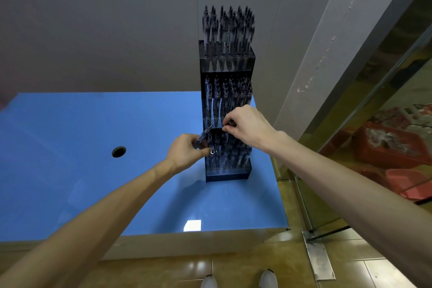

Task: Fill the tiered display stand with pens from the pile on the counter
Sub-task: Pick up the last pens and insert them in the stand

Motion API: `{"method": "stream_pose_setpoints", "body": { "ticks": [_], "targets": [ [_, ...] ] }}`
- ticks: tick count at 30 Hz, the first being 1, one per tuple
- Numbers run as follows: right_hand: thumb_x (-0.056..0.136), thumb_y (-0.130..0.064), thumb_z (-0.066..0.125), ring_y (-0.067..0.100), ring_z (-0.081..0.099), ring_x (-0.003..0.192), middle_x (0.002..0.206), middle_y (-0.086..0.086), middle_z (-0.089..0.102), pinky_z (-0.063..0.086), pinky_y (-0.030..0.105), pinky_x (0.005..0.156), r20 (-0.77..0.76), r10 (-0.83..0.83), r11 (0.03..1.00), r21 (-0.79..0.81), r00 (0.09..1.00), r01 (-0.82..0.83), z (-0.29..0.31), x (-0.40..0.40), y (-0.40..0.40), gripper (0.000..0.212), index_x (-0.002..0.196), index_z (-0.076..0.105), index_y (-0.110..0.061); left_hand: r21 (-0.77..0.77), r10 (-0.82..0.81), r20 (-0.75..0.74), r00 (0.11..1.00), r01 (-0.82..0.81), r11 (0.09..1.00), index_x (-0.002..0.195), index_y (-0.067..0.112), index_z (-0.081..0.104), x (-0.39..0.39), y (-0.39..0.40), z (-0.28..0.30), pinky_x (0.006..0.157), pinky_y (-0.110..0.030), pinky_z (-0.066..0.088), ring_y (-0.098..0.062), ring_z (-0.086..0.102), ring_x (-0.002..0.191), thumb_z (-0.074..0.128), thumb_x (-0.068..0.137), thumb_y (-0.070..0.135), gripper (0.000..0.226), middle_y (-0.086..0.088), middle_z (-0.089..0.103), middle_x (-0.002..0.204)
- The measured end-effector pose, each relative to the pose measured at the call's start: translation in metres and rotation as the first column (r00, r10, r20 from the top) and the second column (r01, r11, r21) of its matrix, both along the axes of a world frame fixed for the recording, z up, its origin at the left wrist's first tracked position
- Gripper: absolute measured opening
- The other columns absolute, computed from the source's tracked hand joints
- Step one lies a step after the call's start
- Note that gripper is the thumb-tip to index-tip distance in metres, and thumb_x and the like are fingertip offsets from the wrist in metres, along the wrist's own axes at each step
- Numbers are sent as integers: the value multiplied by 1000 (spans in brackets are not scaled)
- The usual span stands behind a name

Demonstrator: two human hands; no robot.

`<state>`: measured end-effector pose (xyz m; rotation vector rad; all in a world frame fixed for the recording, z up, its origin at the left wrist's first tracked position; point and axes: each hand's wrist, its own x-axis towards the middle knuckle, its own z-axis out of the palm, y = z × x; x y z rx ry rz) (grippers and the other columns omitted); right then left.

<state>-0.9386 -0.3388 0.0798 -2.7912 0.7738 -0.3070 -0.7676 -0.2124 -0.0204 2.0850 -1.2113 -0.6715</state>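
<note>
Both hands at the pen stand [228,110]

Left hand [184,151] grips several pens [203,138], seemingly; at its two o'clock, right hand [245,127] pinches one pen [231,122].

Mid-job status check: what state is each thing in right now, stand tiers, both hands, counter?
Display stand: upright on the counter's far right.
Top tier: packed with upright pens.
Middle tier: packed with upright pens.
Bottom tier: partly filled, open holes at left.
Left hand: grips a bundle of pens.
Right hand: pinches one pen.
Blue counter: has a round hole.
</note>
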Motion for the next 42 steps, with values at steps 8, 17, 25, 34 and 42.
{"method": "stream_pose_setpoints", "body": {
  "ticks": [8,17,25,34,42],
  "targets": [
    [95,-30,70,21,69,93,101,0,76,54,32,81,-11,-12,1000,9,1000,13,-1,-4,-1,19,107,78,-18,-54,-7,8,1000,8,999,79,28,75,-3,2,4,73,-42,54,-17,62,75,81,83,32,8,9,73,77],
    [97,-29,68,24,70,90,97,2,76,53,33,77,-95,-26,1000,-16,995,25,-11,-1,10,18,107,77,-17,-8,-49,101,994,50,999,76,25,74,4,3,10,60,-38,45,-17,50,61,82,81,41,19,-6,67,71],
    [99,-31,63,26,68,94,96,2,75,56,38,79,-157,-37,998,-49,987,30,-25,6,14,20,110,74,-19,-31,15,-57,998,-17,999,76,14,71,2,17,21,58,-34,38,-15,43,52,60,91,49,41,10,55,53],
    [96,-27,68,18,67,83,89,1,74,56,37,80,153,-237,942,278,960,188,-8,-19,-4,18,93,73,-10,-257,93,-205,974,-145,956,92,19,71,-4,8,52,67,-38,51,-15,57,61,47,106,33,31,5,64,70],
    [107,-41,41,19,67,81,93,5,74,56,38,77,197,-354,734,664,914,141,7,-18,-3,43,101,72,-11,-390,89,73,993,-53,919,84,10,57,-13,-9,79,71,-49,52,-25,59,75,41,103,54,51,-5,63,80]
  ]
}}
